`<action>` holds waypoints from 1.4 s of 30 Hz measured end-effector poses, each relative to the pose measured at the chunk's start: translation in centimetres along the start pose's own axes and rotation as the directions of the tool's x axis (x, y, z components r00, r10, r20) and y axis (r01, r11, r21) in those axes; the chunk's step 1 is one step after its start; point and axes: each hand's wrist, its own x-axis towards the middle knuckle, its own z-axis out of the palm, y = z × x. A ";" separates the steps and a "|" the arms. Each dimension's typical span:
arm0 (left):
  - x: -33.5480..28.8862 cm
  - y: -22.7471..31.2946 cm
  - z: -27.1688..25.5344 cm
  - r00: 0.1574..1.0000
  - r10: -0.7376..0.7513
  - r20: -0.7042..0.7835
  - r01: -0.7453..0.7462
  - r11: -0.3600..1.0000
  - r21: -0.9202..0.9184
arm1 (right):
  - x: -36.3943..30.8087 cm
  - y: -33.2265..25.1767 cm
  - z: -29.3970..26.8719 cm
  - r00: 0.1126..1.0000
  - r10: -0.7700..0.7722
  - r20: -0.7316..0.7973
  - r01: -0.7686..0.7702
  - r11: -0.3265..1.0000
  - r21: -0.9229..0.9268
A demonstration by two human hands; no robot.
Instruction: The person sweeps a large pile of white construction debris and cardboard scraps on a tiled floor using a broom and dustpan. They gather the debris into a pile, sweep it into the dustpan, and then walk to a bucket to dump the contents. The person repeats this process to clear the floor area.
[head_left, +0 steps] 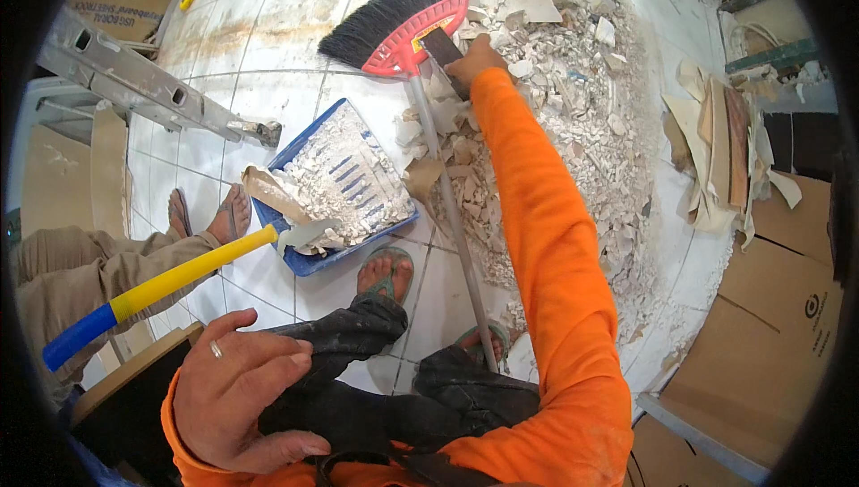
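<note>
Below, in the head view, we see our right hand [472, 55] stretched forward on an orange sleeve, fingers clenched around a dark flat piece [445, 50] at the near edge of the rubble pile [555, 111], a heap of white broken tile and plaster on the tiled floor [268, 30]. Just beside that hand lies the red broom head with black bristles [403, 17]; its grey handle [452, 218] runs back toward our sandalled feet. To the left of the handle sits a blue dustpan [309, 263], filled with white fragments and touching the pile's edge. Our left hand [242, 393], wearing a ring, rests released, fingers loosely spread, on our dark trousers, grasping nothing. A second person's feet [210, 214] and beige trouser legs enter from the left, beside a yellow-and-blue handle [152, 290]. An aluminium ladder [134, 80] lies at upper left; cardboard boxes [778, 308] stand at right.
</note>
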 end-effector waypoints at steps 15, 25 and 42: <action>-1.6 1.1 0.6 0.997 0.009 -0.076 -0.012 0.999 -0.031 | -13.4 17.2 -14.8 0.995 0.031 -0.100 0.032 0.820 0.572; 0.4 2.6 1.1 0.999 0.046 -0.015 -0.046 0.999 -0.017 | -11.1 34.4 -32.7 0.767 0.480 -0.427 0.277 0.352 0.894; 4.5 0.1 -0.2 0.993 -0.084 0.081 0.086 0.996 -0.016 | 7.9 4.9 -9.0 0.863 -0.218 -0.456 0.094 0.956 -0.278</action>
